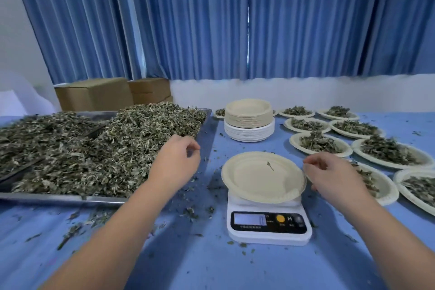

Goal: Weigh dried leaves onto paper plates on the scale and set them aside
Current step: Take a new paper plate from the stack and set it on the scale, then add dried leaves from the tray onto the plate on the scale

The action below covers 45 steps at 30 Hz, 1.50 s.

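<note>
Over tray [58,198] edge, L hand [176,162] grip loose, empty, R hand [332,175] same beside plate [256,181] on scale [268,227]

Pleated blue curtains [188,19] span 10 to 2 o'clock, with a thin slit of daylight [248,19] at 12. A white wall [306,92] runs below them, and cardboard boxes [94,96] are stacked at 10 o'clock. The counter [211,266] has a blue cover.

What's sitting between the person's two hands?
In the head view, a nearly empty paper plate on the white scale, holding one leaf scrap, lies between the left hand and right hand; blue tablecloth dotted with crumbs fills the rest.
</note>
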Tool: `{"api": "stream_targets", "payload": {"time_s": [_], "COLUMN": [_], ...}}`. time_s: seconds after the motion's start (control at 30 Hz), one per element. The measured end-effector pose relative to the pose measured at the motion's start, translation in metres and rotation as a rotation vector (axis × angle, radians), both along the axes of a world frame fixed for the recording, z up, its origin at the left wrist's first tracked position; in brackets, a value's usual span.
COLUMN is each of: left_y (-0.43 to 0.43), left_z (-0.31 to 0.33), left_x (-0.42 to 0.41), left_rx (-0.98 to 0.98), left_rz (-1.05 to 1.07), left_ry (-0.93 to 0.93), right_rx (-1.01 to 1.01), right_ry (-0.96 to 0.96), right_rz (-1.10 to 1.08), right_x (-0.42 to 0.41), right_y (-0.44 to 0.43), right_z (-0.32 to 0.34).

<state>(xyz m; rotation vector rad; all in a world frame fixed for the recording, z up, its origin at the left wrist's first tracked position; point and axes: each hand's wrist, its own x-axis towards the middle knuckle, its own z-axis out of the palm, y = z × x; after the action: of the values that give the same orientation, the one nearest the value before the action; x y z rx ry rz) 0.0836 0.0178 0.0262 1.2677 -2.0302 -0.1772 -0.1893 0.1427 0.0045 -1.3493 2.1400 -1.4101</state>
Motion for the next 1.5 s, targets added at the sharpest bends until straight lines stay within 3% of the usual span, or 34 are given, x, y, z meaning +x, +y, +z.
{"api": "stream_targets", "payload": {"time_s": [0.07, 0.17, 0.27, 0.43, 0.8, 1.07, 1.27, 1.5], "left_y": [-0.012, -0.025, -0.030, -0.028, -0.029, -0.023, 0.003, 0.029], "left_z": [0.004, 0.009, 0.004, 0.002, 0.005, 0.017, 0.055, 0.049], "left_x": [0.021, 0.046, 0.060, 0.065, 0.069, 0.065, 0.023, -0.059], "left_rx": [-0.049, 0.112, 0.294, 0.342, 0.172, 0.218, 0.145, 0.162], "left_rz": [0.133, 0.318, 0.275, 0.066, 0.029, 0.032, -0.112, -0.345], "left_ry": [-0.321, -0.765, -0.883, -0.716, -0.490, -0.238, 0.013, 0.057], "right_rx": [-0.001, 0.007, 0.006, 0.009, 0.025, 0.024, 0.007, 0.006], "right_ry": [0.012, 0.000, -0.012, -0.006, 0.010, 0.028, 0.015, 0.011], "right_rz": [0.009, 0.021, 0.049, 0.065, 0.056, 0.054, 0.056, 0.049], "right_x": [0.001, 0.002, 0.003, 0.004, 0.003, 0.001, 0.000, -0.002], "right_y": [0.000, 0.000, 0.001, 0.003, 0.005, 0.004, 0.004, 0.002], "right_z": [0.000, 0.001, 0.001, 0.003, 0.005, 0.004, 0.003, 0.002]}}
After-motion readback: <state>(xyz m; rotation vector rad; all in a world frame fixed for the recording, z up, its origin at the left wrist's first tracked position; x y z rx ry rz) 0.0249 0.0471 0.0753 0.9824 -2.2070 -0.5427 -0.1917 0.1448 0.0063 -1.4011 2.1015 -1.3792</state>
